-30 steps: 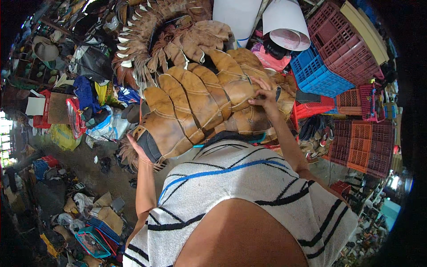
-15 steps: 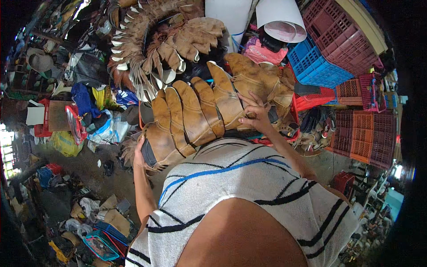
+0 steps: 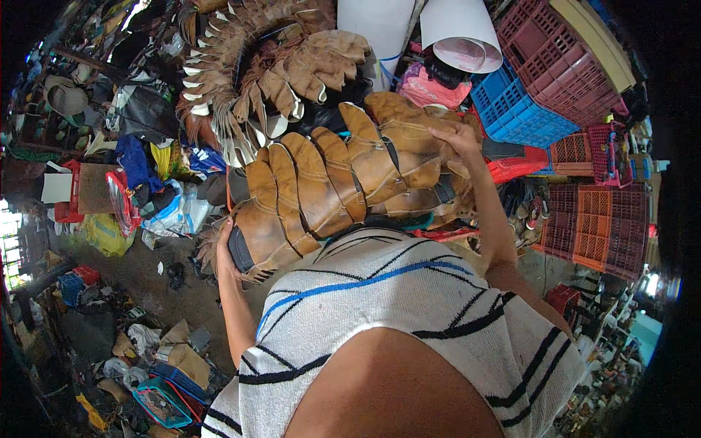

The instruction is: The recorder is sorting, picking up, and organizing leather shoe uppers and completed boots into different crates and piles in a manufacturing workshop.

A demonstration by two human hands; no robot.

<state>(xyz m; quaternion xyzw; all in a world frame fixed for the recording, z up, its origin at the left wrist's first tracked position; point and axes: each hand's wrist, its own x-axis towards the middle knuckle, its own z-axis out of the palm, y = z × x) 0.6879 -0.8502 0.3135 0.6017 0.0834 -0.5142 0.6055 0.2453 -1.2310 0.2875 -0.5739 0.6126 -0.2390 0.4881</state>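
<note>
A row of tan-brown leather shoe uppers (image 3: 318, 186), overlapping one another, lies across in front of my lap. My left hand (image 3: 225, 252) is wrapped round the left end of the row, beside a dark lining patch. At the right end, my right hand (image 3: 458, 139) is closed on the edge of a leather upper (image 3: 412, 135), thumb and fingers pressed together. Below that hand, more leather pieces hang with pale stitching, and a dark strip shows between them. What supports the row underneath is mostly hidden.
Beyond the row lies a large ring of brown leather uppers (image 3: 212, 80). White rolled sheets (image 3: 460, 36) and a pink bag (image 3: 434, 87) stand behind. Blue crates (image 3: 522, 106) and maroon crates (image 3: 558, 55) are stacked at right. Plastic bags (image 3: 171, 212) and cardboard (image 3: 182, 361) litter the left.
My right hand has moved from the middle-right of the row, fingers spread, out to the far right upper and closed on it. My left hand keeps its hold on the left end.
</note>
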